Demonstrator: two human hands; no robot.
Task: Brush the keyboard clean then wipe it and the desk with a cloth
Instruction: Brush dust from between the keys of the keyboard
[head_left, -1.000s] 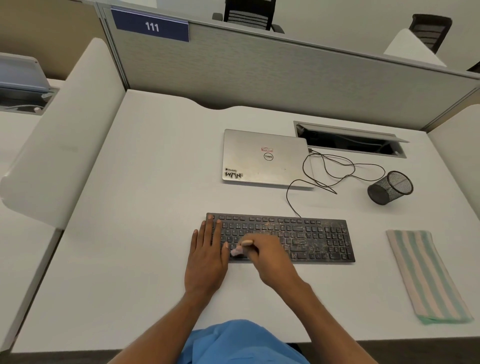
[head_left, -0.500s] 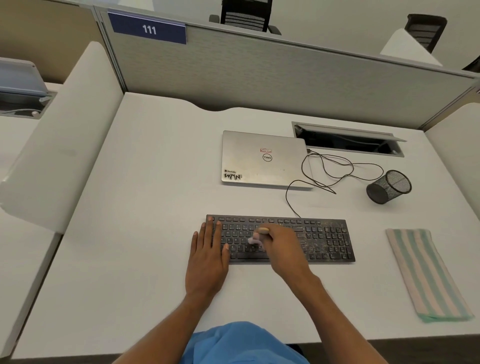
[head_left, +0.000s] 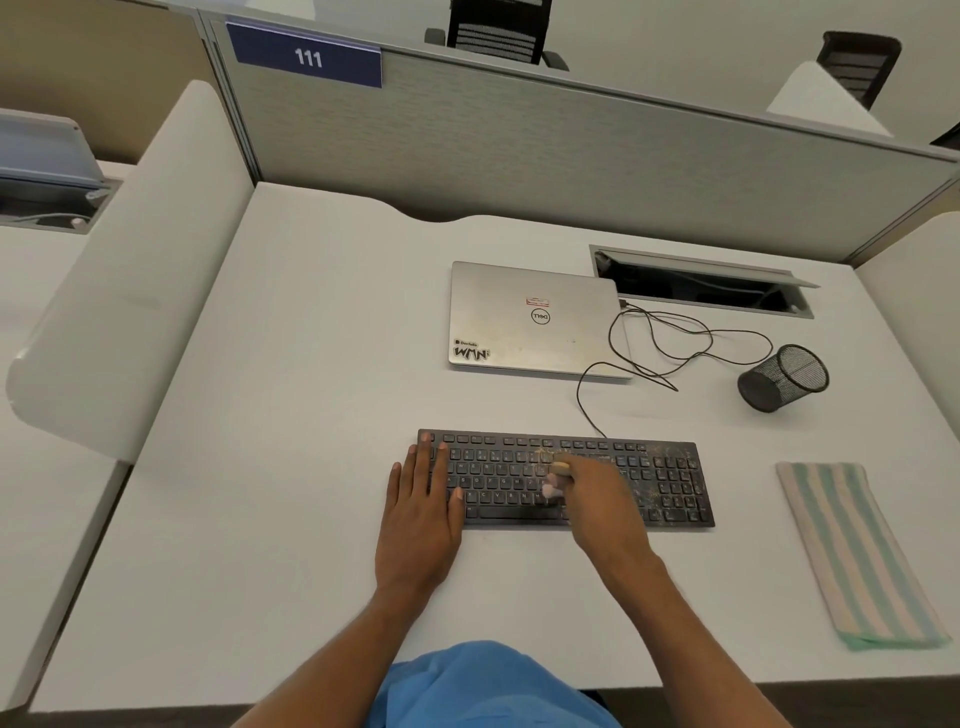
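A black keyboard (head_left: 670, 483) lies near the front of the white desk (head_left: 291, 415), with yellowish dust specks on its right half. My left hand (head_left: 421, 514) lies flat with straight fingers on the keyboard's left end. My right hand (head_left: 597, 499) is over the middle keys and grips a small brush (head_left: 557, 477) with a wooden handle and pale bristles that touch the keys. A folded cloth (head_left: 852, 551) with green and beige stripes lies to the right of the keyboard.
A closed silver laptop (head_left: 535, 322) sits behind the keyboard, with a tangled black cable (head_left: 675, 338) beside it. A black mesh pen cup (head_left: 784, 376) lies on its side at the right. A cable hatch (head_left: 701, 283) is open at the back. Partitions border the desk.
My right hand has swept the brush rightward along the keys, from the left-middle to the centre. My left hand has stayed flat on the keyboard's left end.
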